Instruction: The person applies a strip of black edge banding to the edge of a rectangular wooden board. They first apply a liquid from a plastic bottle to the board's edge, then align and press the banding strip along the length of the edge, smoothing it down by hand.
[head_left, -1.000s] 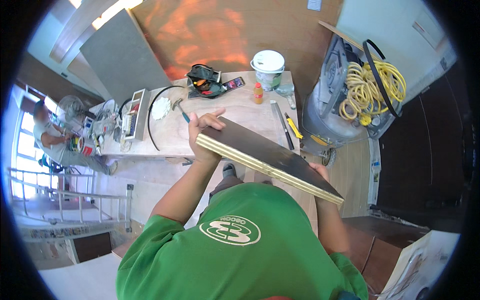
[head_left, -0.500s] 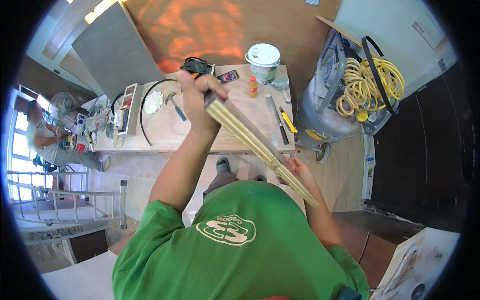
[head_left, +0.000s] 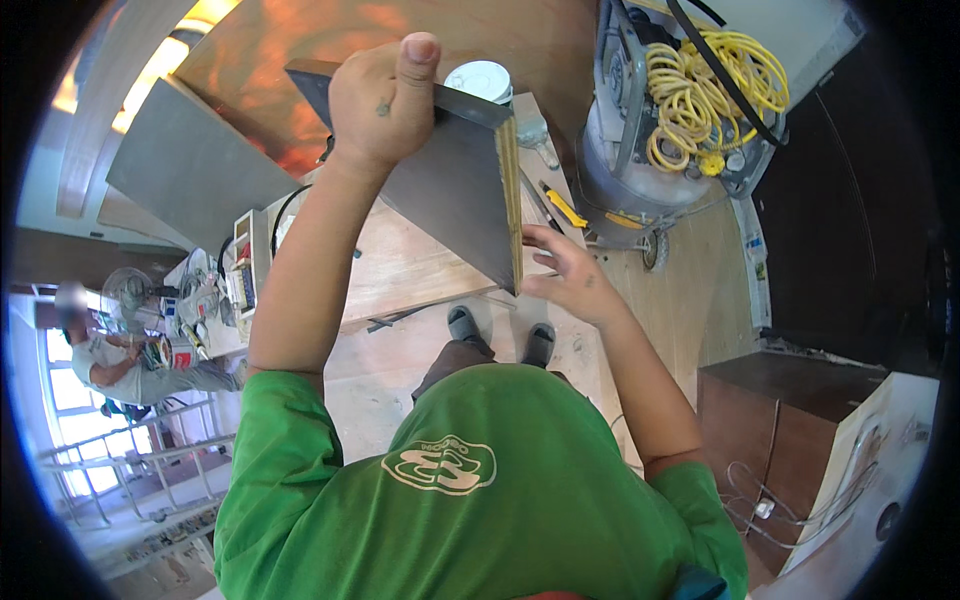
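A dark grey board (head_left: 455, 165) with a pale layered plywood edge stands tilted over the workbench (head_left: 395, 270). My left hand (head_left: 380, 105) is closed over its upper edge, thumb pointing up, the other fingers hidden behind. Beside the lower part of the plywood edge is my right hand (head_left: 570, 275), its fingers apart and their tips at or against the edge. Just right of the board, a yellow utility knife (head_left: 565, 205) and a dark-handled blade tool (head_left: 541, 200) lie on the bench. A white-lidded bucket (head_left: 480, 80) shows partly behind the board.
An industrial vacuum (head_left: 640, 170) with a coiled yellow hose (head_left: 700, 100) stands at the right. Another person (head_left: 120, 360) works at the far left, near a metal ladder (head_left: 140, 460). A large grey panel (head_left: 200, 165) leans at the back left. A brown cabinet (head_left: 750, 440) is at lower right.
The board has swung from edge-on to showing its grey face, moving up and away from my body. My left hand rose with it; my right hand moved up and left. The view shifted.
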